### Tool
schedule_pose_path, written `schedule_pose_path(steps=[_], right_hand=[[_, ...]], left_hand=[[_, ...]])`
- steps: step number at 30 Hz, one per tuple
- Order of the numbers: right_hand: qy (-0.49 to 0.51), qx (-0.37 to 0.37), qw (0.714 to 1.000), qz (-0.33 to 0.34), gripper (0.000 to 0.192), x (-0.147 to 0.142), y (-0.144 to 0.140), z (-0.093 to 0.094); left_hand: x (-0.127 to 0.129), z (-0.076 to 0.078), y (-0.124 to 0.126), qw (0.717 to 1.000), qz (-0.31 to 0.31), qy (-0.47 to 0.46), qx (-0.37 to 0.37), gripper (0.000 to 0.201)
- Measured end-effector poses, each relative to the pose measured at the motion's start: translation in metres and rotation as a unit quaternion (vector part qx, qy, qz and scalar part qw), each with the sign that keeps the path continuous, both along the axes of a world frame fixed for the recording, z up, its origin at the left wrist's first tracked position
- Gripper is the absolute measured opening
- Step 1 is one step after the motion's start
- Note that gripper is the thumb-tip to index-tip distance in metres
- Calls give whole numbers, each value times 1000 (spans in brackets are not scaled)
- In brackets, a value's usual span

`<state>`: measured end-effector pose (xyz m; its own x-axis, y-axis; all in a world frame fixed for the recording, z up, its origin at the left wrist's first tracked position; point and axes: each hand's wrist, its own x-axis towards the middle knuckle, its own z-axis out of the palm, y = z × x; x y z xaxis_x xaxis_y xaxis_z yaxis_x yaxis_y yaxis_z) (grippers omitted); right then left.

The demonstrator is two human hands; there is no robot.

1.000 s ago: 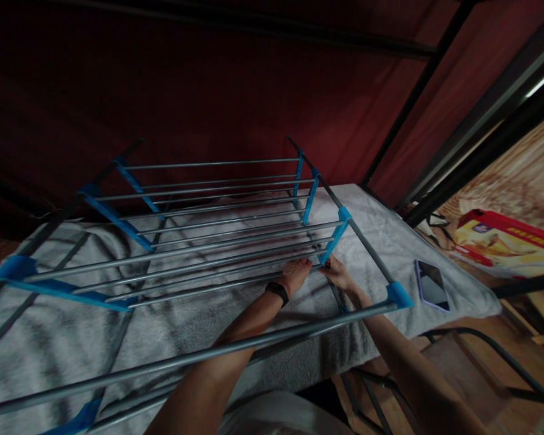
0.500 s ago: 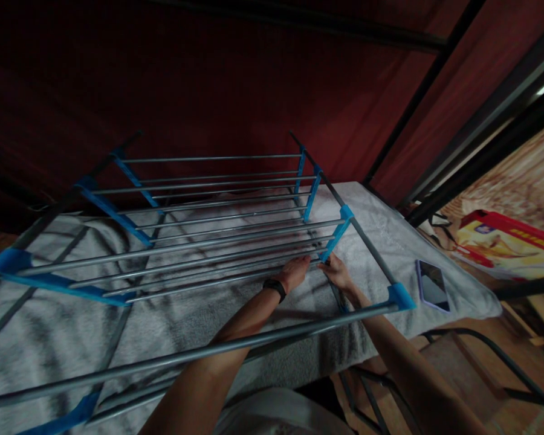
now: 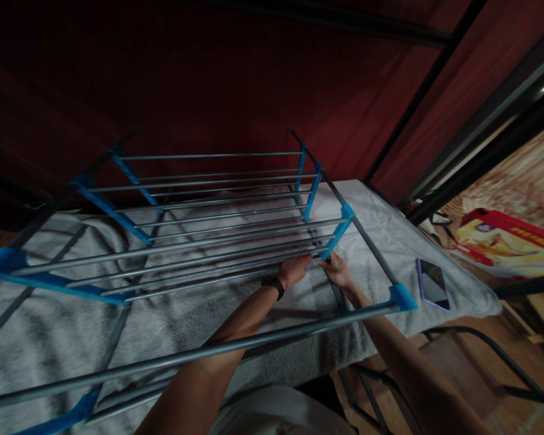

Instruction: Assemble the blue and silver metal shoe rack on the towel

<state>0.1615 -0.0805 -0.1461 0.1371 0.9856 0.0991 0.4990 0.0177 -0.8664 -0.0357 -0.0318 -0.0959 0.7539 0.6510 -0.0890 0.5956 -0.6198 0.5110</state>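
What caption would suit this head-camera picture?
Both hands, left hand and right hand, grip a blue-jointed metal rack lying on a grey blanket.

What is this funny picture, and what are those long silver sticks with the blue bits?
The picture comes from a camera worn on a person's head, looking down at their own two arms. The silver sticks and blue bits belong to a metal rack lying on its side on a fluffy grey blanket. The left hand, with a dark band on its wrist, touches the thin rods. The right hand is at the blue connector where the rods end. The light is too dim to tell whether either hand grips anything. A phone lies on the blanket to the right.
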Motion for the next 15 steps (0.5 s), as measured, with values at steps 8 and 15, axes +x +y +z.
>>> schedule_pose_path(steps=[8,15], right_hand=[[-36,1,999,-20,28,-2,-1,1],[-48,4,999,-14,28,-3,-2,5]], left_hand=[[-3,-1,-2,1000,0,-17,17,53],[-2,-7,3,1000,3,-16,-2,53]])
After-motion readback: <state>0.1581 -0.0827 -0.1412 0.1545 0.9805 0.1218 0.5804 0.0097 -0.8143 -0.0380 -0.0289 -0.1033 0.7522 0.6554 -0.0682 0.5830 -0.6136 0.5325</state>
